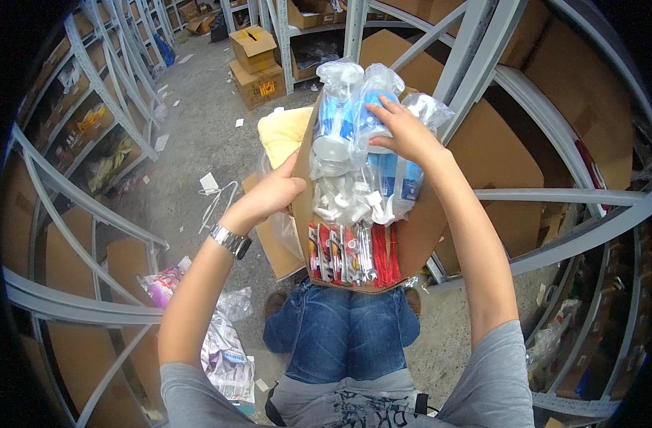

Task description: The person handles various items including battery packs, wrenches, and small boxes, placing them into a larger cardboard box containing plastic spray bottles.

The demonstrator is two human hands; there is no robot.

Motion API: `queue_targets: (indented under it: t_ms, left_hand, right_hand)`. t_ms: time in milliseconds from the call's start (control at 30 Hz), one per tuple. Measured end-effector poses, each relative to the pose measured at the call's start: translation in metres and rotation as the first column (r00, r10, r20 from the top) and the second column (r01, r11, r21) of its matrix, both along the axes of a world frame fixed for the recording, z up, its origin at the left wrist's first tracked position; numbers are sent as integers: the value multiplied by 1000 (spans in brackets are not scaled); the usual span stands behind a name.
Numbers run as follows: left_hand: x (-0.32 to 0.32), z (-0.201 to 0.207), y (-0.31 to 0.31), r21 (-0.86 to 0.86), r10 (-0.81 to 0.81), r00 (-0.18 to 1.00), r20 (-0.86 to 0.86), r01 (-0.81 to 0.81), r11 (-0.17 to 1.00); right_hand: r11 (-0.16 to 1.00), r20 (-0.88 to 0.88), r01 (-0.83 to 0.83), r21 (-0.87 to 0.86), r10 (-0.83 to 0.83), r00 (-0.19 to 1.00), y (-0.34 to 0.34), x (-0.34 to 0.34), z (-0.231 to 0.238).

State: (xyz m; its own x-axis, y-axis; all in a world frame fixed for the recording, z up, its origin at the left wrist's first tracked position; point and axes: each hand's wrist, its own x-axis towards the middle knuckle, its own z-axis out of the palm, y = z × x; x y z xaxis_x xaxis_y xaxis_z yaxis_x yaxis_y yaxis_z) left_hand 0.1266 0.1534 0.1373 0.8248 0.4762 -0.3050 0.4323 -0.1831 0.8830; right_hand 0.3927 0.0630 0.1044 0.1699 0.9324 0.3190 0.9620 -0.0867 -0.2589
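An open cardboard box [417,235] rests on my lap, filled with clear plastic bags of blue-and-white bottles [334,121] at the far end and red-and-white packets [347,253] at the near end. My left hand [272,192] grips the box's left wall, a silver watch on that wrist. My right hand [401,128] lies on top of the bagged bottles, fingers spread over one bag and pressing on it.
Grey metal shelving [576,232] with brown boxes flanks me on both sides. Two stacked cardboard boxes [256,64] stand up the aisle. A yellow pad [283,132] lies beyond the box. Plastic bags and packets [226,349] litter the floor at my left.
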Motion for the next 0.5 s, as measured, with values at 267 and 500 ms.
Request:
queue_targets:
  t_ms: [267,500]
  left_hand:
    - [1,3,-1,24,-28,999,32,27,999]
    - [3,1,-3,-4,-6,998,57,7,1000]
  right_hand:
    - [986,238,166,34,-169,956,-5,-17,-9]
    - [978,253,193,83,-208,945,-13,-26,-14]
